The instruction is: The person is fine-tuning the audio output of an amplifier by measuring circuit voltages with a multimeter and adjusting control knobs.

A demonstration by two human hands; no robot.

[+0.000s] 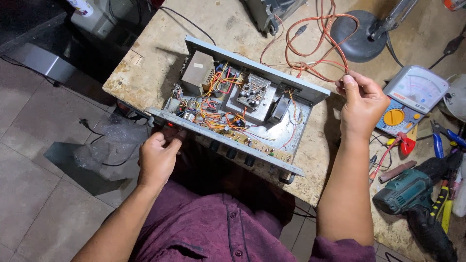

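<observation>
An open metal amplifier chassis lies on the worn workbench, its circuit boards, transformer and orange wiring exposed. My left hand grips the chassis's front left corner by the red switch. My right hand is at the chassis's rear right corner, thumb and fingers pinching a thin red wire that loops toward the back of the bench.
An analog multimeter lies right of my right hand. A teal cordless drill, blue pliers and screwdrivers crowd the right edge. A dark round lamp base stands behind. The bench edge drops to a tiled floor at left.
</observation>
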